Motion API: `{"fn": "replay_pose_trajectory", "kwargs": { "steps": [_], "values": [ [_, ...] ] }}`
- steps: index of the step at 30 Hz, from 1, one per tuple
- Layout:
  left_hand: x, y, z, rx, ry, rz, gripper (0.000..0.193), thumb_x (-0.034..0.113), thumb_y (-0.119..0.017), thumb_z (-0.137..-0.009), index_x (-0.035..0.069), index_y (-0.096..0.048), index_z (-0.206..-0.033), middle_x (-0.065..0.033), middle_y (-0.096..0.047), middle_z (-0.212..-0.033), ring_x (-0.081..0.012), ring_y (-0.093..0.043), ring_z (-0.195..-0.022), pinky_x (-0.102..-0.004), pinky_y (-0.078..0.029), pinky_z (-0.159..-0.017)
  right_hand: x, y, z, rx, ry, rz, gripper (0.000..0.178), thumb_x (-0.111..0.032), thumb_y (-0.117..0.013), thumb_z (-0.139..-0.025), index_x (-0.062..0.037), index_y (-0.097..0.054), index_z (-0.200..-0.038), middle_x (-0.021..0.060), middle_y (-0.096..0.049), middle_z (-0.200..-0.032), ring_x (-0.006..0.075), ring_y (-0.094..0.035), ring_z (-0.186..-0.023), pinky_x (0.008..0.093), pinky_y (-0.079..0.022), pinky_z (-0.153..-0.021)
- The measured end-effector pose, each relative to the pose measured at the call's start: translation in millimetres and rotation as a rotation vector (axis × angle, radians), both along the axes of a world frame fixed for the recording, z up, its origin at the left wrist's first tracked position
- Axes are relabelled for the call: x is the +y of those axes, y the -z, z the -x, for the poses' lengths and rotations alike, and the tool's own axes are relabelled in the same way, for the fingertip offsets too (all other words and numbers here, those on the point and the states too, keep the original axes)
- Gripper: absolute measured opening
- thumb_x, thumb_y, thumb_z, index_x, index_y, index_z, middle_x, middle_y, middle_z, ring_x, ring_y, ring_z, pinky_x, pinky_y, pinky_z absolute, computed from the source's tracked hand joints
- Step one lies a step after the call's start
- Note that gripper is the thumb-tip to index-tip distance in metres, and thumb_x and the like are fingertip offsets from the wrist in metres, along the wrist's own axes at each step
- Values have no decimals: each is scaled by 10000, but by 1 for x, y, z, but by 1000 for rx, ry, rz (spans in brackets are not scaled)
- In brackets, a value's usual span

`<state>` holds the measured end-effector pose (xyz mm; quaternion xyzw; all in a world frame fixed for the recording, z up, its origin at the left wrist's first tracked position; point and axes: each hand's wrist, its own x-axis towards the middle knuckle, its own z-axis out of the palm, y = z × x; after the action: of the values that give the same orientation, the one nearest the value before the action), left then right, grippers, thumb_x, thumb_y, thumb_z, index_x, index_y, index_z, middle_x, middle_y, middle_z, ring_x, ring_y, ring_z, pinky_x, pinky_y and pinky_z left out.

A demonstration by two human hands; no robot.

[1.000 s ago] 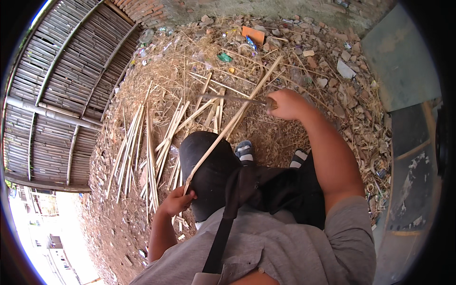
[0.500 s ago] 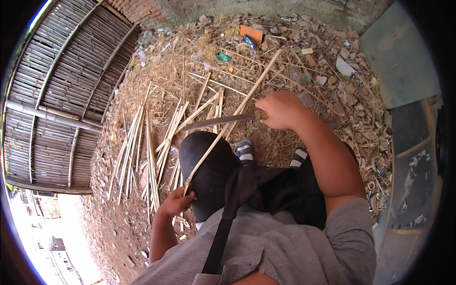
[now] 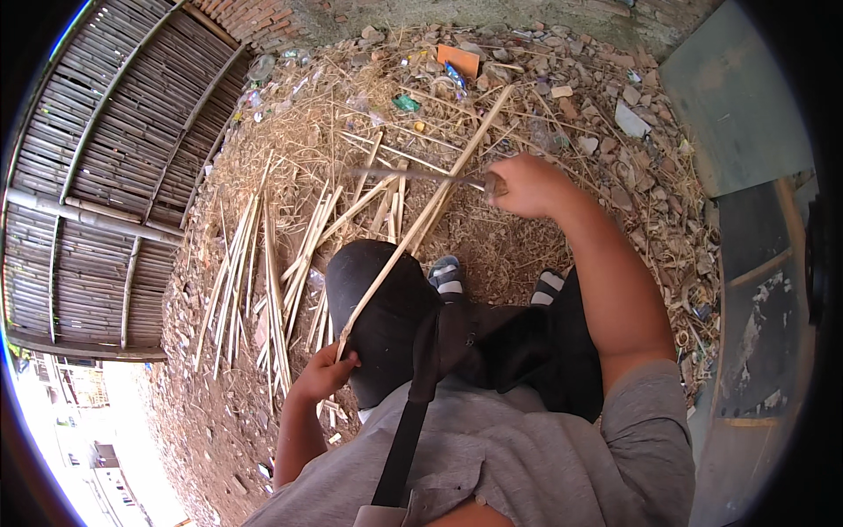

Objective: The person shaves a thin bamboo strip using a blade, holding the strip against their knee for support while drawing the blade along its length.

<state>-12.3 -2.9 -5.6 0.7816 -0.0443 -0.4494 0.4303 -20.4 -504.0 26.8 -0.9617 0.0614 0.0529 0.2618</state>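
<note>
A long pale bamboo strip (image 3: pixel 386 270) slants across my bent knee (image 3: pixel 373 307), with its far end out over the littered ground. Closed around its near end is my left hand (image 3: pixel 327 373). My right hand (image 3: pixel 527 186) grips the handle of a long-bladed knife (image 3: pixel 408 175), its blade pointing left and slightly blurred. The blade crosses the strip beyond my knee; whether it touches the strip I cannot tell. Several split bamboo strips (image 3: pixel 235 277) lie in loose bundles on the ground to the left of my knee.
A bamboo-slat fence (image 3: pixel 105 176) stands at the left, and a brick wall (image 3: pixel 369 16) runs along the back. Rubble (image 3: pixel 615 149), dry straw and plastic scraps cover the ground. Grey panels (image 3: pixel 742 114) line the right side. My sandalled feet (image 3: pixel 448 274) are below.
My right hand has moved the knife forward along the strip, away from my knee. My left hand and the strip stay almost where they were.
</note>
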Motion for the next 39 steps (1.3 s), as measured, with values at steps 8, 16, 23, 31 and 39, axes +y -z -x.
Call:
{"fn": "replay_pose_trajectory", "kwargs": {
  "steps": [8, 16, 23, 31, 39],
  "values": [
    [-10, -10, 1, -77, 33, -59, 175, 245, -633, -1035, 93, -658, -954, 64, -562, -801, -63, -485, -715, -269, -406, -636, -46, 44, -10, 60, 85, -17, 356, -290, -814, -783, -78, -712, -1050, 174, -718, -962, 362, -702, -966, 493, -550, -848],
    [0, -5, -1, -32, 34, -37, 213, 292, -639, -1032, 90, -671, -972, 49, -561, -755, -73, -494, -659, -281, -404, -595, -8, 3, -1, 92, -36, 56, 370, -277, -784, -786, -60, -710, -1076, 189, -721, -1025, 374, -700, -1004, 478, -559, -870],
    [-3, -6, 2, -40, 3, -70, 221, 298, -641, -1030, 88, -666, -966, 42, -564, -762, -71, -495, -658, -280, -407, -595, -15, 6, 2, 172, -118, -16, 382, -256, -776, -782, -57, -713, -1103, 202, -710, -1082, 374, -685, -1057, 478, -557, -884],
    [-16, -19, 6, -186, 74, -102, 230, 290, -636, -1034, 82, -680, -944, 42, -571, -781, -81, -505, -708, -291, -425, -637, -33, 6, 1, 166, 101, 154, 290, -137, -678, -795, -79, -728, -1074, 180, -721, -1036, 365, -700, -1006, 480, -568, -865],
    [-7, -11, 4, -63, 7, -52, 215, 274, -624, -1041, 94, -671, -932, 59, -534, -716, -64, -480, -636, -275, -386, -582, 53, -37, 25, 42, -293, 193, 256, -172, -714, -764, -129, -730, -1015, 145, -725, -963, 357, -708, -974, 493, -575, -829]
  ]
}}
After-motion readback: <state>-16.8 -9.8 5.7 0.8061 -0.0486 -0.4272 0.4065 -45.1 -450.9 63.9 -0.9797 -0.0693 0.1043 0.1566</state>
